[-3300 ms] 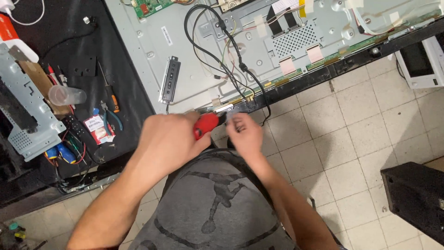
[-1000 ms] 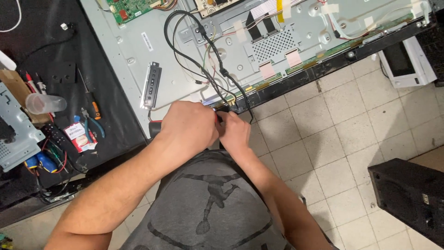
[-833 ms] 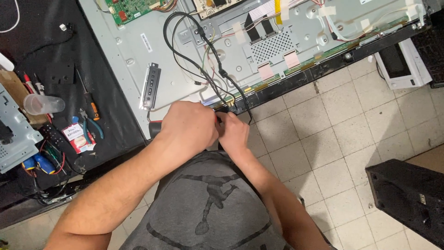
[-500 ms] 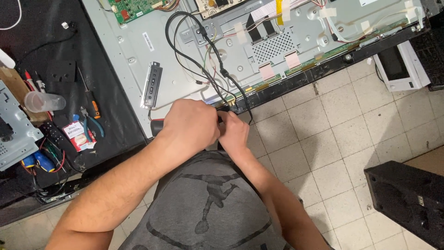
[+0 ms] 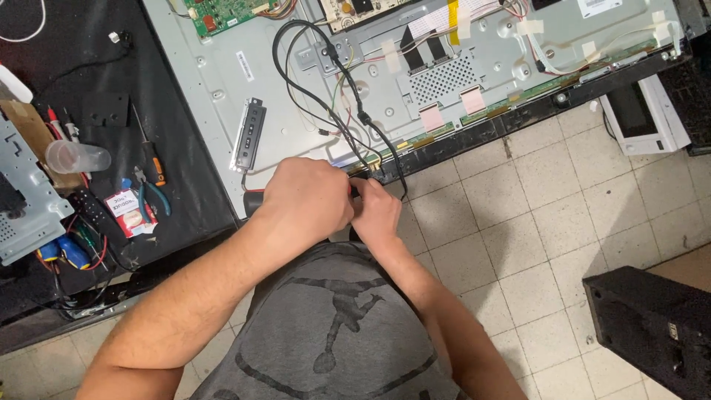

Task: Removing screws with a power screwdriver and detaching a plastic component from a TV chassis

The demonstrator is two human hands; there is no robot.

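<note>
My left hand [image 5: 307, 196] and my right hand [image 5: 378, 211] are pressed together at the near edge of an opened flat-screen panel [image 5: 222, 81], just above my lap. The left hand is closed, and the dark end of a red-handled tool [image 5: 254, 200] sticks out on its left side. A black cable [image 5: 363, 118] loops down across the metal back and ends at my right fingers, which pinch it. Thin coloured wires [image 5: 333, 130] run beside it. The tool's tip and the cable's end are hidden between my hands.
The panel carries a green circuit board [image 5: 222, 11] and a black button strip [image 5: 248, 133]. To the left lie a screwdriver [image 5: 152, 152], blue-handled pliers [image 5: 152, 196], a plastic cup [image 5: 74, 157] and a metal bracket [image 5: 22, 200]. On the tiled floor stand a black box [image 5: 652, 326] and a white device [image 5: 641, 115].
Three seconds ago the red tool showed openly between my hands; now the hands are closed together over it. Over the last second they have stayed put.
</note>
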